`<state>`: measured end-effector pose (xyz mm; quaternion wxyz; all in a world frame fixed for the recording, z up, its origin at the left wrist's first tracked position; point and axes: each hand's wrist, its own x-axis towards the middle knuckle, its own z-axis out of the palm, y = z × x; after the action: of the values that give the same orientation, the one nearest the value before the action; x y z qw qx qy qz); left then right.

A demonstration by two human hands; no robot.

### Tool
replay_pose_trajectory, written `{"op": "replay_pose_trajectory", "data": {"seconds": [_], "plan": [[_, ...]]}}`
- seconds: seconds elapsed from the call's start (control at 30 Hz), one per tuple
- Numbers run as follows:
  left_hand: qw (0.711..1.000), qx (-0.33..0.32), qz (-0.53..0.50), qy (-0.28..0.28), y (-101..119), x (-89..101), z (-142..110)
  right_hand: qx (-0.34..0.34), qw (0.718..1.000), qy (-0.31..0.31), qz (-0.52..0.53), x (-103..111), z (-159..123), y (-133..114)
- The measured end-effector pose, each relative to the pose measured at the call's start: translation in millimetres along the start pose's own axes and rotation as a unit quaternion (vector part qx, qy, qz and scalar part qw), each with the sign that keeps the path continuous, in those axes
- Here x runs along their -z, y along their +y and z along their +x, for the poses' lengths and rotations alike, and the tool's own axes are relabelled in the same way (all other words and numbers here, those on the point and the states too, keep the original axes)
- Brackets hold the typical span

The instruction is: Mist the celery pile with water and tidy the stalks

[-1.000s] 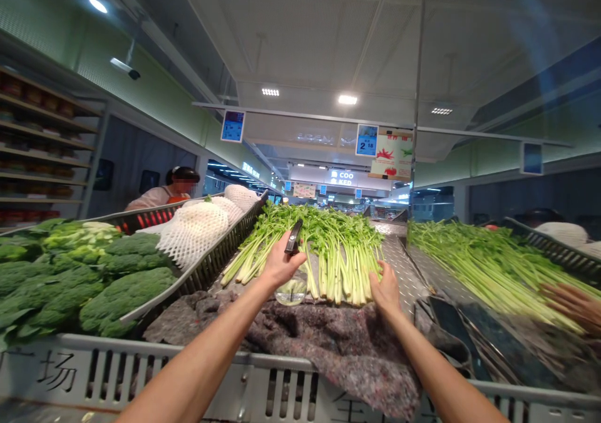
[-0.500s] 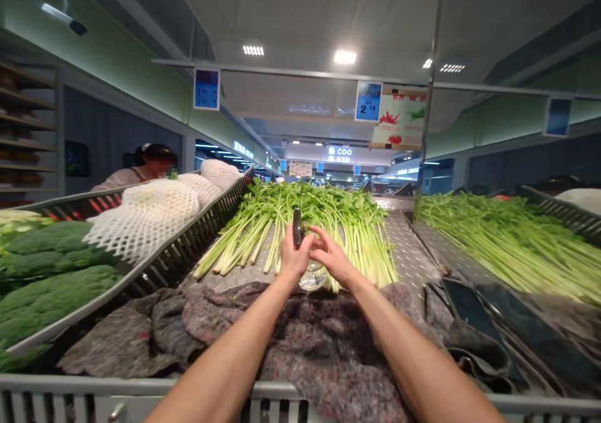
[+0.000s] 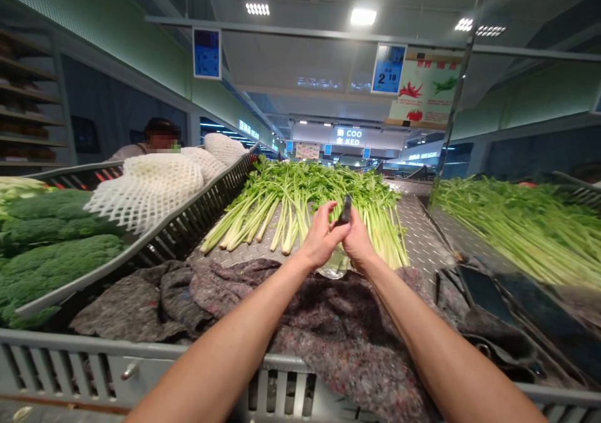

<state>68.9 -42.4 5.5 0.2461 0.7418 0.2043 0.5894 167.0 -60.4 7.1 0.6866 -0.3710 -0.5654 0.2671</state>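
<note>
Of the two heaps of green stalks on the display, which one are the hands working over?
The middle heap, straight ahead on the metal tray; both hands meet over its near end. The other heap lies apart, far right.

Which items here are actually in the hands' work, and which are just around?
In hand:
left hand and right hand, both on the spray bottle
celery stalks right behind it

Just around:
grey felt cloth
broccoli
foam-netted produce
price sign
</note>
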Motion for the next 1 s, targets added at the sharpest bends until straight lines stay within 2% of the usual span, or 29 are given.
{"op": "replay_pose_trajectory", "data": {"seconds": [0.07, 0.1, 0.17, 0.2, 0.27, 0.3, 0.33, 0.37, 0.43, 0.47, 0.57, 0.6, 0.67, 0.73, 0.83, 1.0], "plan": [[0.999, 0.024, 0.020, -0.010, 1.4, 5.1, -0.5, -0.005, 0.996, 0.091, -0.009, 12.9, 7.4, -2.6], [0.997, 0.058, 0.030, -0.034, 0.3, 7.8, -1.6, -0.017, 0.992, 0.123, 0.004, 20.0, 11.3, -4.7], [0.975, 0.155, 0.042, -0.157, -5.4, 10.8, -7.0, -0.007, 0.982, 0.186, 0.039, 33.2, 18.0, -9.1], [0.944, 0.208, 0.045, -0.253, -9.5, 10.3, -11.2, -0.004, 0.977, 0.206, 0.054, 38.7, 20.6, -10.7], [0.863, 0.280, 0.086, -0.411, -18.7, 5.2, -20.7, -0.002, 0.970, 0.233, 0.067, 46.8, 24.1, -11.6], [0.828, 0.302, 0.136, -0.453, -23.0, 1.9, -24.8, -0.001, 0.969, 0.240, 0.064, 49.5, 25.3, -10.7], [0.810, 0.309, 0.174, -0.466, -26.9, -1.0, -27.8, 0.005, 0.967, 0.248, 0.055, 51.6, 26.3, -8.9], [0.812, 0.305, 0.195, -0.457, -29.9, -2.8, -29.2, 0.016, 0.965, 0.258, 0.039, 53.2, 27.3, -6.5], [0.861, 0.255, 0.230, -0.374, -33.1, -1.7, -26.6, 0.049, 0.957, 0.285, -0.005, 56.2, 29.4, -0.5], [0.893, 0.221, 0.240, -0.310, -33.1, 1.3, -22.9, 0.068, 0.951, 0.299, -0.030, 57.7, 30.5, 2.4], [0.963, 0.130, 0.209, -0.109, -28.1, 15.1, -8.0, 0.122, 0.935, 0.316, -0.106, 61.7, 33.1, 8.5], [0.977, 0.104, 0.184, -0.038, -25.5, 19.8, -3.3, 0.131, 0.932, 0.313, -0.125, 62.4, 33.3, 9.5], [0.984, 0.061, 0.138, 0.097, -20.9, 27.7, 3.7, 0.134, 0.933, 0.301, -0.144, 62.2, 32.6, 10.6], [0.976, 0.051, 0.113, 0.180, -18.2, 32.9, 7.2, 0.133, 0.938, 0.285, -0.144, 60.2, 30.5, 11.2], [0.965, 0.050, 0.092, 0.239, -17.7, 37.0, 8.6, 0.137, 0.943, 0.266, -0.147, 56.4, 26.4, 11.6], [0.960, 0.045, 0.095, 0.260, -18.9, 39.4, 8.8, 0.130, 0.941, 0.263, -0.168, 53.1, 21.8, 10.2]]}}
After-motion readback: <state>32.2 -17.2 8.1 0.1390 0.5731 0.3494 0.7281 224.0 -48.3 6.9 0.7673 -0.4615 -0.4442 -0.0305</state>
